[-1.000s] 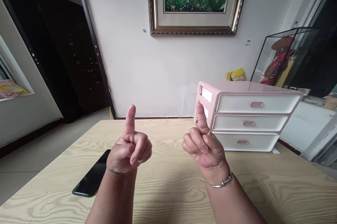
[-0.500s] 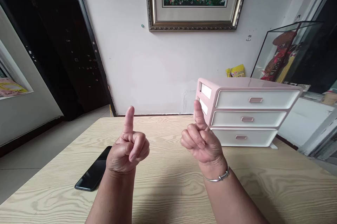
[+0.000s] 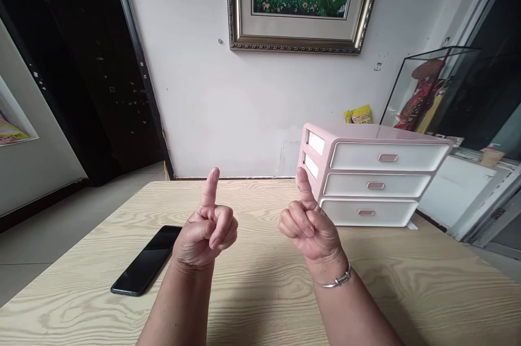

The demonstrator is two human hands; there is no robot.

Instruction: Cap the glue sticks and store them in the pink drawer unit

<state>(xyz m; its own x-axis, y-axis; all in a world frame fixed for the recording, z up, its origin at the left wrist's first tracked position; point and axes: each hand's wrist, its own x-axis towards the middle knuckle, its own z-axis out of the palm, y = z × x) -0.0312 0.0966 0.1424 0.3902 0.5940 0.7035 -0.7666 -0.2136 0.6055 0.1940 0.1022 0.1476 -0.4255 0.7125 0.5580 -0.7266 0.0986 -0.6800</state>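
Note:
My left hand (image 3: 207, 229) is raised over the table with its index finger pointing up. Its other fingers and thumb are curled in, and I see nothing in them. A black phone (image 3: 142, 266) lies flat on the wooden table, just left of that wrist and partly behind it. My right hand (image 3: 307, 222) makes the same shape, index finger up and the rest folded, holding nothing visible. A silver bangle (image 3: 336, 283) circles the right wrist. Behind the right hand stands a pink and white drawer unit (image 3: 366, 137), with all its drawers closed.
The light wooden table (image 3: 252, 302) spreads below both hands, its far edge near the wall. A framed picture (image 3: 293, 45) hangs above. A yellow packet (image 3: 360, 114) shows behind the drawer unit, and a glass case (image 3: 423, 88) stands to the right. A dark doorway (image 3: 101, 91) is at left.
My left hand has moved slightly right, closer to the right hand, uncovering more of the phone. The right index fingertip sits a little lower. The view has shifted slightly.

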